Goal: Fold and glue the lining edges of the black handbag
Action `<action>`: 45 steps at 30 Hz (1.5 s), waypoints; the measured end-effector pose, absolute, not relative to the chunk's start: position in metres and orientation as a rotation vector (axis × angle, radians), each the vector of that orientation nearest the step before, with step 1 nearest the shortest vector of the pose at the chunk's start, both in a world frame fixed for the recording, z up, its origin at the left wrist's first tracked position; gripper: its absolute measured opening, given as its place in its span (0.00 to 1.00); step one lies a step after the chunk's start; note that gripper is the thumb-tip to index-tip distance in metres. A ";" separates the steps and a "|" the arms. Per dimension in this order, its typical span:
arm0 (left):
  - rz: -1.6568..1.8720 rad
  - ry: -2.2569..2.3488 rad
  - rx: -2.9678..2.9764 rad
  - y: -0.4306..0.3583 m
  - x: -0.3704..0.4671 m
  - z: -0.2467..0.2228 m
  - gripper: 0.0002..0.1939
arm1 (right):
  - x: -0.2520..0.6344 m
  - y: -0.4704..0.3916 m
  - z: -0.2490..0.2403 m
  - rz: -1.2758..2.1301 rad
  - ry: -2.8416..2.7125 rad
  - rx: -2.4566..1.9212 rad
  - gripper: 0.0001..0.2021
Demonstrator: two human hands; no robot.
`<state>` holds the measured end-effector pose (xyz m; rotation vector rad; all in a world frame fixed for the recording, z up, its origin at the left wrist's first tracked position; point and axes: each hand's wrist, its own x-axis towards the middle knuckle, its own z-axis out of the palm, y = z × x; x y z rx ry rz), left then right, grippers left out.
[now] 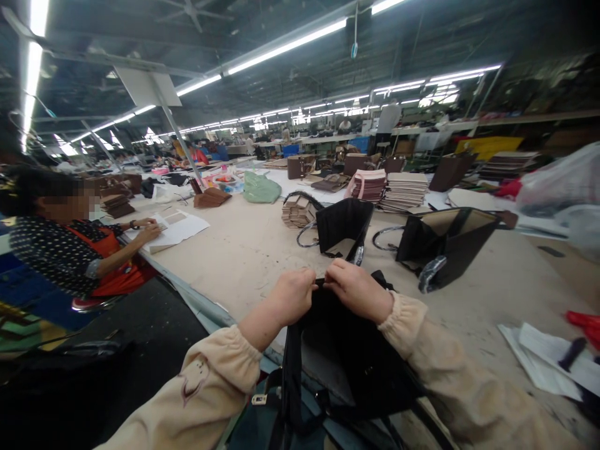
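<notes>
A black handbag [375,369] is at the table edge right in front of me, its mouth toward me and its inside dark. My left hand [293,294] pinches the bag's far upper rim. Close beside it, my right hand [354,289] is closed on the same rim, with only a small gap between the two hands. What lies under the fingertips is hidden. Just beyond my hands stands a black open bag [344,228] with a looped handle. To its right another black bag [450,244] leans open, its handle wrapped in clear plastic.
Behind the bags are a bundle of brown pieces [297,209], stacked panels [404,190] and a green plastic bag [261,186]. A co-worker [60,244] sits at left, hands over white sheets [185,231]. White papers [546,359] lie on the table [244,250] at right.
</notes>
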<state>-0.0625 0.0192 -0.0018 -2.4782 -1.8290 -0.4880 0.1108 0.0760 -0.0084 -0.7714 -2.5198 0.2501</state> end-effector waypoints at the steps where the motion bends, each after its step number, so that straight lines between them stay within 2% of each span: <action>1: -0.482 -1.825 -2.483 0.019 -0.063 -0.002 0.04 | 0.110 0.075 -0.008 0.242 -2.520 -0.782 0.03; 5: -0.463 -1.799 -2.489 0.019 -0.063 -0.002 0.05 | 0.109 0.074 -0.008 0.227 -2.498 -0.808 0.03; 10: -0.427 -1.814 -2.476 0.019 -0.062 0.001 0.06 | 0.112 0.080 -0.009 0.364 -2.452 -0.740 0.02; 16: -0.405 -1.824 -2.492 0.017 -0.066 0.005 0.06 | 0.116 0.086 -0.014 0.531 -2.392 -0.793 0.19; 21: -0.368 -1.761 -2.509 0.018 -0.071 0.003 0.06 | 0.110 0.085 -0.018 0.542 -2.422 -0.858 0.21; 27: -0.334 -1.814 -2.507 0.023 -0.065 0.000 0.07 | 0.105 0.082 -0.013 0.508 -2.488 -0.994 0.19; 33: -0.551 -1.828 -2.670 0.030 -0.066 -0.001 0.06 | 0.108 0.080 -0.009 0.520 -2.513 -1.040 0.18; 39: -0.878 -1.866 -2.745 0.027 -0.072 -0.002 0.06 | 0.105 0.077 -0.008 0.530 -2.497 -1.009 0.12; 45: -0.867 -1.835 -2.709 0.026 -0.071 -0.005 0.07 | 0.108 0.081 -0.012 0.604 -2.433 -0.960 0.05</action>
